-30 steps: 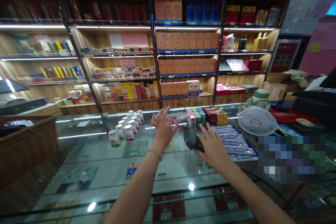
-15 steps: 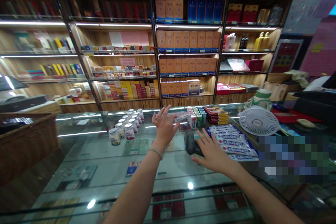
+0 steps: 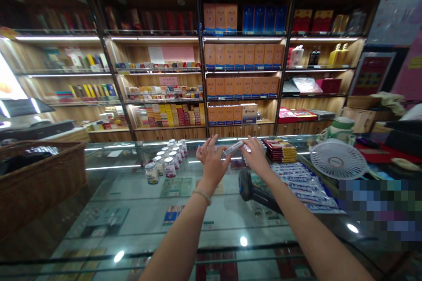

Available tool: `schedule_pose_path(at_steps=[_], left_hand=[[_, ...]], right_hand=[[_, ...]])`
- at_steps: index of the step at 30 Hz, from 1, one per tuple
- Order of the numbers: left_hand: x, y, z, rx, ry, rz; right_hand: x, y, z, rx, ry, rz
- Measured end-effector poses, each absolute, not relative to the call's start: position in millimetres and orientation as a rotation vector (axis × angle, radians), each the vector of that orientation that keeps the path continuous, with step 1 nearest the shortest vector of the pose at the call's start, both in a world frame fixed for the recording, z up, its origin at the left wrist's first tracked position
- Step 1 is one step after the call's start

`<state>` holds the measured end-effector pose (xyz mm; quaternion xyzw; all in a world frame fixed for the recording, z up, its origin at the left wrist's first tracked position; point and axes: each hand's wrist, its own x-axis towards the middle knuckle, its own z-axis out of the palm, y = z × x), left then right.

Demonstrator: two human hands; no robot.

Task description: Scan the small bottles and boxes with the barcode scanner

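Fingers of the left hand are partly spread, thumb and forefinger pinching the small white pack; the right hand pinches its other end. It is lifted over the glass counter, not set down. Half a second earlier, the right hand is instead beside the black scanner, now unheld

Wood-backed wall shelving with lit strip lights spans nine to one o'clock. Glass display counter extends beneath, reflecting lamps. Pink wall panel at two o'clock.
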<state>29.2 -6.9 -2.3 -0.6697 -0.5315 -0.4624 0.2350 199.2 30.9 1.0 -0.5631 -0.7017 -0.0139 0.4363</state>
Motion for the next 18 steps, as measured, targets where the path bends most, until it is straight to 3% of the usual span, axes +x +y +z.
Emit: schedule_pose_path(at_steps=[9,18], left_hand=[[30,-7,-7,-1.952,-1.514,-1.153],[25,-4,-6,-2.040,-1.458,-1.028]], right_hand=[[204,40,-13,-1.116,-1.627,0.074],[203,20,-8,-1.173,-1.744,-0.194]])
